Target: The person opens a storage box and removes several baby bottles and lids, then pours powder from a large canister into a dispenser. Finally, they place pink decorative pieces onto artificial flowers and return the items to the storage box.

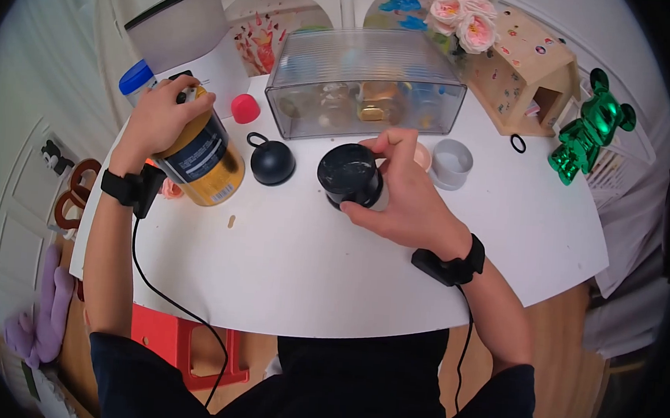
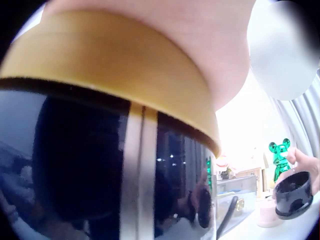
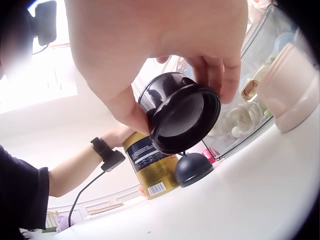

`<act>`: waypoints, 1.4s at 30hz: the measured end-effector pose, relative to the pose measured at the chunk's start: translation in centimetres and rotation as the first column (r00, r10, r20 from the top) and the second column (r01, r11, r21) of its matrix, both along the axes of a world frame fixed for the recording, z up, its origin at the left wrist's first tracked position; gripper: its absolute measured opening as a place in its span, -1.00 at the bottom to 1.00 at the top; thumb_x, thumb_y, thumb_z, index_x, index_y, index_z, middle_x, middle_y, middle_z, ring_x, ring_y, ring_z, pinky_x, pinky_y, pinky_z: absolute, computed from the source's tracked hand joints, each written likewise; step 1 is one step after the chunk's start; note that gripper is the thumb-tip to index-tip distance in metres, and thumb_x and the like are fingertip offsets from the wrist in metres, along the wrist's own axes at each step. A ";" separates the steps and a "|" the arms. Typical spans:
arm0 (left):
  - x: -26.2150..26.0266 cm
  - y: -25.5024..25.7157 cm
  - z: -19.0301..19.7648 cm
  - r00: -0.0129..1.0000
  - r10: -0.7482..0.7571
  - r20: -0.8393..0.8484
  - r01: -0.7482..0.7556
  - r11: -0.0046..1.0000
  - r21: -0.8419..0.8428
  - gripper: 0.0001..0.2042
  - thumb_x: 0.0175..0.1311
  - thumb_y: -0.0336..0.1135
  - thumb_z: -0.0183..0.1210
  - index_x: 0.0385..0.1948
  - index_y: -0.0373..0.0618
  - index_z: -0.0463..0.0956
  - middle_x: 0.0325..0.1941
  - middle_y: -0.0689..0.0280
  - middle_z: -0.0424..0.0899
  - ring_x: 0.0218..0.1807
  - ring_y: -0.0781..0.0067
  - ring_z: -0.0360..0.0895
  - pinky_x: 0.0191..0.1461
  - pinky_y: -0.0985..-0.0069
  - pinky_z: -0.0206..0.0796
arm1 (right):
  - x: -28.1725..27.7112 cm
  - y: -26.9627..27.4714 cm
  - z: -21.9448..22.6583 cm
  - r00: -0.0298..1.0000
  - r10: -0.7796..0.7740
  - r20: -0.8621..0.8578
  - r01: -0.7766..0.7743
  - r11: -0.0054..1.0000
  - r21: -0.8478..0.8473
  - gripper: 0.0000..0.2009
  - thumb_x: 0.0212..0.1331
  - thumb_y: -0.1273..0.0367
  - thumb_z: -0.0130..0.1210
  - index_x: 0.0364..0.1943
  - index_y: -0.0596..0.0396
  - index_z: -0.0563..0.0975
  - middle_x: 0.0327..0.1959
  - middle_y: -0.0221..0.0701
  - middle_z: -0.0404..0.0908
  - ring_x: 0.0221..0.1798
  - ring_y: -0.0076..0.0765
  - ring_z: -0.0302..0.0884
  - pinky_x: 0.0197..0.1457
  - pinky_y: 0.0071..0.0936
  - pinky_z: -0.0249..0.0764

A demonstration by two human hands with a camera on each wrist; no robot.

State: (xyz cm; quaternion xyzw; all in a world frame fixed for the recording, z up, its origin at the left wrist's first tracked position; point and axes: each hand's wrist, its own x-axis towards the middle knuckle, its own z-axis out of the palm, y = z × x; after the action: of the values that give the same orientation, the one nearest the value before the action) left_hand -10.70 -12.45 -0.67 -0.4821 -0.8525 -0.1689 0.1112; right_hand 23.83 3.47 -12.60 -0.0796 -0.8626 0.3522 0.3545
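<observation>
At the left of the head view stands a gold bottle (image 1: 216, 171) with a dark label, tilted in the picture. My left hand (image 1: 161, 115) grips it around the top, and its gold shoulder (image 2: 115, 55) fills much of the left wrist view. My right hand (image 1: 410, 195) pinches a round black cup (image 1: 347, 171) between the thumb and fingers, over the middle of the table. The right wrist view shows the cup's hollow underside (image 3: 182, 125), with its wide rim facing down and toward the camera. A black dome with a loop (image 1: 273, 163) sits between the hands.
A clear lidded box (image 1: 364, 122) stands behind the cup on the white table (image 1: 284, 275). Right of my right hand is a grey cup (image 1: 452, 164) beside a pale pink one (image 1: 422, 156). A red knob (image 1: 245, 109), green bear figure (image 1: 597, 126) and wooden house (image 1: 523, 74) stand around.
</observation>
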 end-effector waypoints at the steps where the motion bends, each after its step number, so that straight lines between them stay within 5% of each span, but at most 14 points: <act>1: -0.3 0.2 0.0 1.000 0.007 0.012 -0.007 1.000 0.004 -0.36 0.39 0.20 0.25 0.26 -0.15 0.68 0.11 -0.07 0.76 0.16 -0.07 0.75 0.31 0.18 0.54 | 0.1 -0.2 0.2 1.000 -0.009 0.000 0.009 1.000 0.016 -0.26 0.10 0.36 0.56 0.19 0.19 0.20 0.11 -0.05 0.46 0.09 0.06 0.65 0.21 -0.19 0.60; 5: -0.2 0.6 0.4 0.999 0.035 -0.019 -0.034 0.997 0.074 -0.31 0.33 0.31 0.28 0.23 -0.13 0.72 0.18 -0.04 0.81 0.29 -0.10 0.64 0.40 0.13 0.48 | 0.1 -0.5 0.2 1.000 -0.015 0.012 0.014 0.999 0.041 -0.28 0.10 0.39 0.54 0.19 0.19 0.22 0.03 0.02 0.54 0.03 0.20 0.69 0.14 -0.13 0.60; 8: 4.0 -0.1 0.9 0.940 -0.003 -0.340 0.105 0.954 0.280 -0.40 0.35 0.20 0.38 0.18 -0.13 0.73 0.06 0.03 0.82 0.17 -0.04 0.65 0.28 0.13 0.49 | 0.1 -0.6 0.4 0.999 -0.025 0.019 0.025 0.999 0.031 -0.26 0.08 0.40 0.57 0.19 0.20 0.23 0.01 0.02 0.56 0.04 0.21 0.70 0.14 -0.12 0.60; 9: 6.0 -0.1 0.8 0.949 -0.075 -0.306 0.189 0.913 0.363 -0.51 0.34 0.06 0.46 0.12 -0.13 0.74 -0.11 0.12 0.77 0.04 0.03 0.63 0.17 0.16 0.46 | 0.2 -0.6 0.7 0.999 -0.029 0.036 0.028 0.999 0.017 -0.26 0.08 0.40 0.58 0.19 0.20 0.23 0.01 0.03 0.56 0.04 0.22 0.70 0.14 -0.11 0.61; 11: 10.8 -0.6 0.0 0.951 -0.257 -0.174 0.304 0.883 0.357 -0.52 0.33 -0.05 0.47 0.17 -0.11 0.70 -0.08 0.17 0.70 0.07 0.13 0.61 0.20 0.22 0.46 | 0.2 -0.6 0.4 0.999 -0.040 0.007 0.039 0.998 0.052 -0.22 0.06 0.40 0.60 0.23 0.22 0.22 0.03 0.02 0.57 0.09 0.22 0.69 0.17 -0.11 0.60; 13: 13.8 0.0 -1.4 0.881 -0.470 -0.054 0.465 0.840 0.280 -0.43 0.19 -0.06 0.57 0.20 -0.11 0.67 -0.07 0.18 0.66 0.05 0.12 0.61 0.17 0.24 0.47 | -0.1 -0.3 -0.2 0.997 -0.045 -0.057 0.050 0.994 0.094 -0.21 0.05 0.40 0.61 0.24 0.23 0.23 0.04 0.00 0.58 0.12 0.22 0.68 0.18 -0.12 0.60; 17: 16.1 2.3 -4.8 0.808 -0.585 0.075 0.559 0.800 0.220 -0.18 -0.02 0.14 0.66 0.26 -0.16 0.62 -0.05 0.13 0.64 0.06 0.04 0.64 0.12 0.22 0.52 | 0.4 -0.1 -0.1 0.990 -0.110 -0.091 0.128 0.968 0.215 -0.20 -0.02 0.39 0.63 0.25 0.25 0.30 0.08 -0.02 0.60 0.15 0.20 0.66 0.21 -0.10 0.57; 19: 16.4 3.2 -5.5 0.810 -0.569 0.145 0.539 0.819 0.198 -0.25 -0.02 0.11 0.66 0.16 -0.16 0.62 -0.05 0.15 0.65 0.08 0.04 0.66 0.13 0.21 0.53 | 0.9 0.1 0.2 0.984 -0.165 -0.072 0.180 0.927 0.330 -0.20 -0.06 0.38 0.64 0.25 0.25 0.34 0.11 -0.03 0.60 0.15 0.19 0.65 0.22 -0.08 0.56; 23: 16.4 4.3 -6.3 0.815 -0.541 0.209 0.509 0.840 0.189 -0.33 -0.07 0.06 0.65 0.02 -0.16 0.60 -0.06 0.16 0.68 0.07 0.06 0.67 0.15 0.21 0.53 | 1.1 0.6 -0.1 0.976 -0.211 0.049 0.187 0.935 0.301 -0.17 -0.03 0.35 0.63 0.30 0.17 0.30 0.32 -0.13 0.55 0.33 0.11 0.48 0.46 -0.06 0.39; 28: 15.3 5.2 -8.1 0.839 -0.527 0.135 0.468 0.826 0.313 -0.32 -0.11 -0.01 0.65 0.04 -0.21 0.61 -0.08 0.14 0.74 -0.03 0.10 0.69 0.05 0.26 0.54 | 2.4 1.5 2.3 0.964 -0.265 0.012 0.244 0.903 0.355 -0.27 0.00 0.26 0.60 0.29 0.00 0.46 0.19 -0.20 0.63 0.31 0.10 0.54 0.34 0.06 0.39; 33: 14.9 4.8 -9.2 0.910 -0.389 0.144 0.375 0.920 0.118 -0.32 -0.09 0.00 0.63 0.05 -0.24 0.64 -0.03 0.10 0.75 0.02 0.09 0.73 0.08 0.25 0.58 | 5.1 4.6 2.7 0.810 -0.552 0.199 0.398 0.765 0.506 -0.38 -0.05 0.13 0.58 0.12 0.01 0.61 0.10 -0.21 0.70 0.33 0.08 0.44 0.38 -0.03 0.29; 42: 15.6 5.0 -11.0 0.889 -0.404 0.216 0.394 0.915 0.088 -0.29 -0.07 0.06 0.62 0.07 -0.27 0.66 0.05 0.04 0.75 0.12 0.00 0.71 0.24 0.20 0.57 | 4.4 4.9 0.9 0.744 -0.613 0.266 0.382 0.717 0.584 -0.34 -0.07 -0.04 0.55 0.07 0.10 0.69 0.10 -0.16 0.75 0.40 0.05 0.40 0.46 0.19 0.13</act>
State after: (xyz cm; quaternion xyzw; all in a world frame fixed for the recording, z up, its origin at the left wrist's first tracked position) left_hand 4.94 -7.45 -11.63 -0.6217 -0.7385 -0.2606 -0.0150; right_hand 28.24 8.32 -11.70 -0.2998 -0.9230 -0.0198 0.2405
